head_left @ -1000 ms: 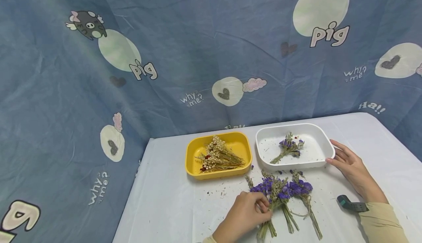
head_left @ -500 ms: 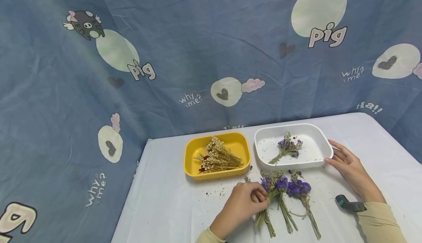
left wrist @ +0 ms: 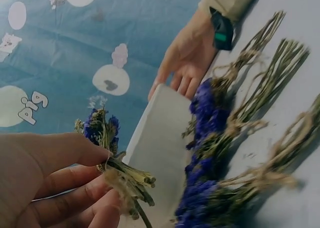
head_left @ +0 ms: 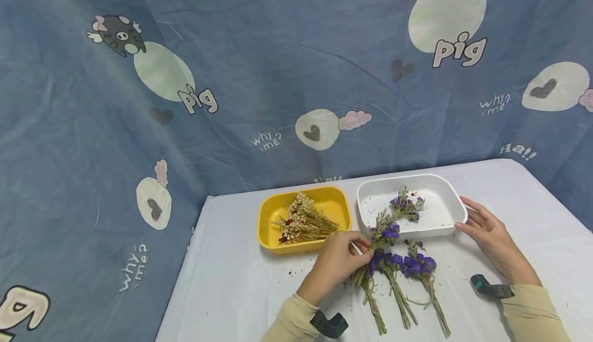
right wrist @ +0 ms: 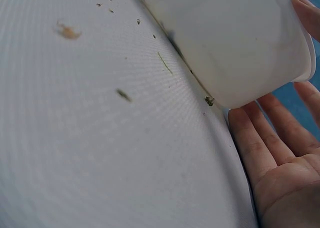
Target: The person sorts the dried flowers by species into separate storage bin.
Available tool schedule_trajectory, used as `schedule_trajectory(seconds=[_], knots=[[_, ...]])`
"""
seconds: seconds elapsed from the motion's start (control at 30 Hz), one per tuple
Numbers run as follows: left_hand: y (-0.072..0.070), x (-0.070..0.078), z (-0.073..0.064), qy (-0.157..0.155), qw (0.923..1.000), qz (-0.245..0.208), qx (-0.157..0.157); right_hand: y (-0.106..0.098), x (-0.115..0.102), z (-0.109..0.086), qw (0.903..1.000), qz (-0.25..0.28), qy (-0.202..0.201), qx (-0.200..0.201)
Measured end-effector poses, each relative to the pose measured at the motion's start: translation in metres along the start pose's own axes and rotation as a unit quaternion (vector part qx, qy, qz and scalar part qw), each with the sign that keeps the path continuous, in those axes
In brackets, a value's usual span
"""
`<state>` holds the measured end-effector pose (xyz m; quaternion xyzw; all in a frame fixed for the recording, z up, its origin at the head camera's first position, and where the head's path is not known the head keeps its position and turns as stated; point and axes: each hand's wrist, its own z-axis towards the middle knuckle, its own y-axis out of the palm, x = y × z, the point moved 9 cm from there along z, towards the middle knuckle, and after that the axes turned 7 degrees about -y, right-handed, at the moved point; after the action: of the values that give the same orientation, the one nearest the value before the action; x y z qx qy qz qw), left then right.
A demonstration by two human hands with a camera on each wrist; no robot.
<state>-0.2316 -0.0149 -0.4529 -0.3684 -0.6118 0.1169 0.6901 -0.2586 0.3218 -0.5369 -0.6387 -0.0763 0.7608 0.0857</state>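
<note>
My left hand (head_left: 340,259) pinches the stems of a small bunch of dried purple flowers (head_left: 384,228) between thumb and fingers. Its blossoms overlap the front left rim of the white tray (head_left: 437,208). In the left wrist view, the cut stem ends (left wrist: 137,180) of that bunch stick out past my fingertips. My right hand (head_left: 491,236) holds the right end of the tray, thumb at the front corner and fingers along the side. Another purple bunch (head_left: 407,208) lies inside the tray. Several tied purple bunches (head_left: 419,266) lie on the table below.
A yellow tray (head_left: 331,203) with dried cream-coloured flowers (head_left: 303,218) and a few dark red ones stands left of the white tray. Plant crumbs (right wrist: 123,94) are scattered on the white tablecloth (head_left: 231,280). A blue printed curtain (head_left: 259,74) hangs behind the table.
My left hand has lifted the purple bunch from among the others and carried it forward to the white tray's edge. My right hand has stayed on the tray.
</note>
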Motion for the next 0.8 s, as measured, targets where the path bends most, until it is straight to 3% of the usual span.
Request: schedule_trajectory(seconds=[0.4,0.8], knots=[[-0.009,0.011,0.036,0.031,0.997,0.052,0.049,0.002,-0.002,0.0,1.0,0.004,-0.003,-0.005],[-0.012,0.024,0.073,0.012,0.9922,0.105,0.067,0.001,0.001,0.0,0.9999,-0.007,0.007,-0.002]])
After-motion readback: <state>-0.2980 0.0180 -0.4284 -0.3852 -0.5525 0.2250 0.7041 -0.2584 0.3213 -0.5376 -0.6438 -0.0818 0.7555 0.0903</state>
